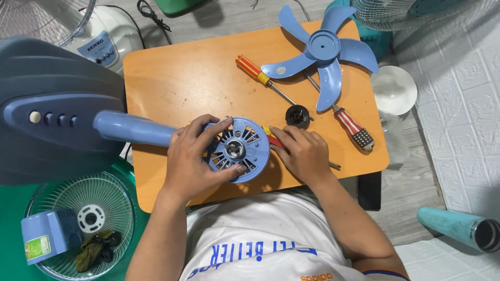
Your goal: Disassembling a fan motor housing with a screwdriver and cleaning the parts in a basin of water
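Note:
A blue fan lies on its side across an orange table (198, 78). Its round slotted motor housing (240, 149) faces up, with a metal shaft at the centre. My left hand (195, 158) grips the housing's left rim, thumb on the lower edge. My right hand (303, 154) rests on the table beside the housing's right side, closed on a red and yellow screwdriver (272, 137) whose tip shows past the wrist. The fan's stem (133, 129) runs left to its dark blue base (47, 112).
A blue fan blade (324, 49), two more screwdrivers (258, 73) (354, 127) and a black round nut (297, 116) lie on the table's far half. A wire grille (83, 218) holding a blue cover and a rag sits lower left. A teal tube (458, 226) lies at right.

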